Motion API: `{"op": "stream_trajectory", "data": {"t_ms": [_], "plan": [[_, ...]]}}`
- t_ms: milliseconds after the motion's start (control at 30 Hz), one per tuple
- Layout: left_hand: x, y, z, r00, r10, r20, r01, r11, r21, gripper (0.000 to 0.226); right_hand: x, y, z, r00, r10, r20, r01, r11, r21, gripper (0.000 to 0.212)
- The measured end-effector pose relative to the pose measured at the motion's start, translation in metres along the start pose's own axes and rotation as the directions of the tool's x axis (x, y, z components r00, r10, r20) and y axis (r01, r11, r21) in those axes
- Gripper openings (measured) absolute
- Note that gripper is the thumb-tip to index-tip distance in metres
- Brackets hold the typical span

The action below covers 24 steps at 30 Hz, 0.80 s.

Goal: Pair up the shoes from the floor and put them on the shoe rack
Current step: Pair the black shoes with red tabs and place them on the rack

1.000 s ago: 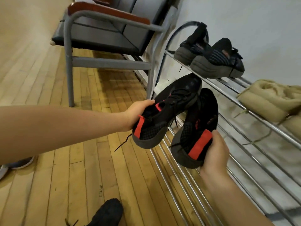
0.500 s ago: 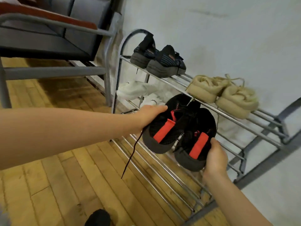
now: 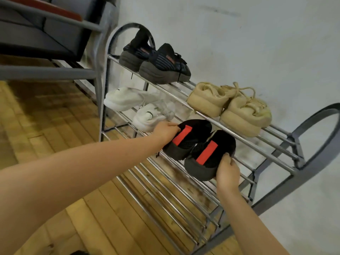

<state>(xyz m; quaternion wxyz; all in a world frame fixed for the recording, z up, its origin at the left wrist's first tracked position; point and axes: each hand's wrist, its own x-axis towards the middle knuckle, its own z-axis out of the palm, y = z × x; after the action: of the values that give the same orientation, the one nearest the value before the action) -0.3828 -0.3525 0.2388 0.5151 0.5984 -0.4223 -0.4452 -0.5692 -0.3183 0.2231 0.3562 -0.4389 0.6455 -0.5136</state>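
Observation:
Two black shoes with red heel strips are side by side at the middle shelf of the metal shoe rack (image 3: 276, 147), toes under the top shelf. My left hand (image 3: 165, 130) grips the heel of the left black shoe (image 3: 191, 138). The heel of the right black shoe (image 3: 207, 157) is held by my right hand (image 3: 227, 173). On the top shelf stand a dark striped pair (image 3: 161, 63) and a beige pair (image 3: 231, 105). A white pair (image 3: 139, 109) sits on the middle shelf to the left of the black shoes.
A grey metal chair (image 3: 55, 34) with a dark seat stands left of the rack. The rack backs onto a white wall (image 3: 257, 43). The lower shelf bars (image 3: 165, 199) hold nothing. Wooden floor (image 3: 55, 126) spreads to the left.
Both hands have carried the black pair forward and down from in front of the rack onto the middle shelf. The view has swung right, showing more of the rack.

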Motion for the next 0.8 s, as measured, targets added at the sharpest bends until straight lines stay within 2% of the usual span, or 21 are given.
{"op": "stream_trajectory", "data": {"t_ms": [67, 233, 333, 433, 500, 633, 733, 800], "plan": [[0.000, -0.003, 0.001, 0.999, 0.048, -0.008, -0.048, 0.999, 0.007, 0.023, -0.001, 0.001, 0.002, 0.999, -0.039, -0.028, 0.038, 0.999, -0.036, 0.041], [-0.001, -0.005, -0.007, 0.994, 0.107, 0.024, -0.109, 0.988, 0.110, 0.019, 0.007, 0.002, -0.007, 0.999, -0.041, 0.031, 0.045, 0.990, -0.131, 0.032], [-0.002, -0.008, -0.026, 0.979, 0.194, 0.060, -0.203, 0.926, 0.318, 0.024, 0.007, 0.003, -0.010, 0.997, -0.070, 0.039, 0.077, 0.975, -0.210, 0.029], [-0.003, -0.017, -0.049, 0.962, 0.270, 0.037, -0.253, 0.834, 0.491, 0.038, -0.004, 0.001, -0.010, 0.972, -0.225, -0.062, 0.207, 0.955, -0.211, 0.035], [-0.002, -0.021, -0.061, 0.958, 0.287, 0.007, -0.251, 0.826, 0.505, 0.036, -0.012, -0.003, -0.006, 0.952, -0.294, -0.089, 0.270, 0.938, -0.218, 0.034], [0.007, -0.016, -0.070, 0.960, 0.278, -0.014, -0.229, 0.818, 0.527, 0.019, -0.018, -0.005, 0.004, 0.935, -0.345, -0.084, 0.313, 0.914, -0.259, 0.032], [0.009, -0.013, -0.068, 0.958, 0.284, -0.027, -0.228, 0.818, 0.528, 0.022, -0.015, 0.000, 0.002, 0.943, -0.326, -0.058, 0.296, 0.908, -0.297, 0.034], [0.008, -0.014, -0.065, 0.961, 0.277, -0.016, -0.231, 0.830, 0.507, 0.027, -0.015, 0.001, -0.003, 0.932, -0.351, -0.096, 0.302, 0.894, -0.332, 0.032]]}}
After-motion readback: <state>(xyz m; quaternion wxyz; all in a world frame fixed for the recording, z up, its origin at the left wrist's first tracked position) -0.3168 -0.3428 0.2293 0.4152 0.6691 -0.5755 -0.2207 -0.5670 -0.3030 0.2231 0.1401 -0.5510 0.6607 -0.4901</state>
